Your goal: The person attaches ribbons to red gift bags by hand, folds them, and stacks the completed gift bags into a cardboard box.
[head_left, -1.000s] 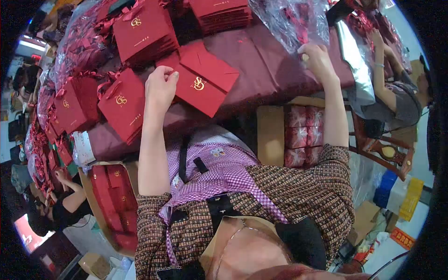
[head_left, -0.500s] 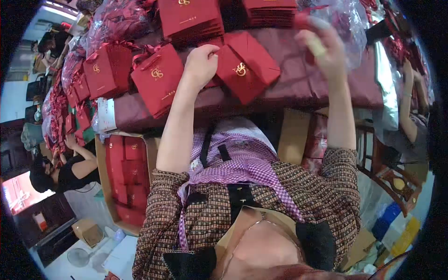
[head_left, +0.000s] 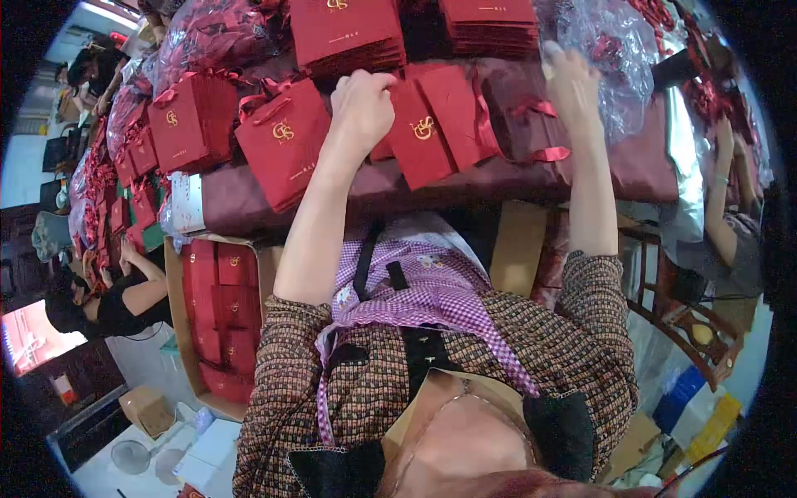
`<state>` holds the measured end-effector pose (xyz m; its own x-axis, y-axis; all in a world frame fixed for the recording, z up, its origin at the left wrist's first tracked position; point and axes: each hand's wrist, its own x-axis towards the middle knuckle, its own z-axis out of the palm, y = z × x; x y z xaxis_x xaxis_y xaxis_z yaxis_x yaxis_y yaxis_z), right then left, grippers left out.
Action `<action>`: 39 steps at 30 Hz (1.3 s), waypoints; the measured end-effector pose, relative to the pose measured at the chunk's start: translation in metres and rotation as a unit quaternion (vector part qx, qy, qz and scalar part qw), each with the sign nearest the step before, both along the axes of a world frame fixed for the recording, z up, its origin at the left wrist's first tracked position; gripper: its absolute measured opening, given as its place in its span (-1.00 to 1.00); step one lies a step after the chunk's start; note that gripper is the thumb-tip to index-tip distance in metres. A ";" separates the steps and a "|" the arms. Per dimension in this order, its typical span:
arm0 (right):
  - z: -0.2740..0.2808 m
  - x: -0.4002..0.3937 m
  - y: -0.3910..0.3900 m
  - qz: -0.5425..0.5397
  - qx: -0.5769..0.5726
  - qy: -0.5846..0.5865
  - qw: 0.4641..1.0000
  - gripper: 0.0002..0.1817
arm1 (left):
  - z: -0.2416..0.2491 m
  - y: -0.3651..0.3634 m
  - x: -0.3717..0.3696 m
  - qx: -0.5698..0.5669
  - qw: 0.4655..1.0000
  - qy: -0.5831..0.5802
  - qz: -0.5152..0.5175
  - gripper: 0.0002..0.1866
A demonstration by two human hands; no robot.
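Fingers of your left hand (head_left: 363,108) curl, in the head view, by the left edge of the red bag (head_left: 427,141) on the desk (head_left: 623,170); you cannot tell what they pinch, nor how your blurred right hand (head_left: 574,87) closes. The bag looks light, stiff, easily creased: hold flat edges, not the likely slippery ribbon (head_left: 551,154).

Left hand (head_left: 363,108): back turned up to the head camera, fingers curled under, knuckles forward, one digit pointing inward; the grip itself is hidden.
Left wrist (head_left: 352,145): nearly in line with the arm.
Left forearm (head_left: 320,224): bare, stretched forward and slanting inward.
Right hand (head_left: 573,87): well apart from the left, fingers pointing forward, too blurred to tell its grip.
Right forearm (head_left: 593,191): bare, reaching almost straight ahead.
Chest (head_left: 457,448): low centre, between both arms.
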<state>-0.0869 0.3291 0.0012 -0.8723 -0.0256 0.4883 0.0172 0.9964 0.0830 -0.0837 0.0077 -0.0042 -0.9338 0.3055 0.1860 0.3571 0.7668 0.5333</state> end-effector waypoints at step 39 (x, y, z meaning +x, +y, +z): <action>-0.006 0.065 -0.115 0.283 -0.490 -0.067 0.822 -0.83 | 0.004 0.017 0.056 0.464 0.848 -0.185 0.178 -0.70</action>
<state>-0.0217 0.2141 -0.0048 -0.9036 -0.0979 0.4171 -0.4163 0.4308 -0.8007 -0.0276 0.0251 0.0000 -0.9830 -0.1264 -0.1334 -0.1319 -0.0202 0.9911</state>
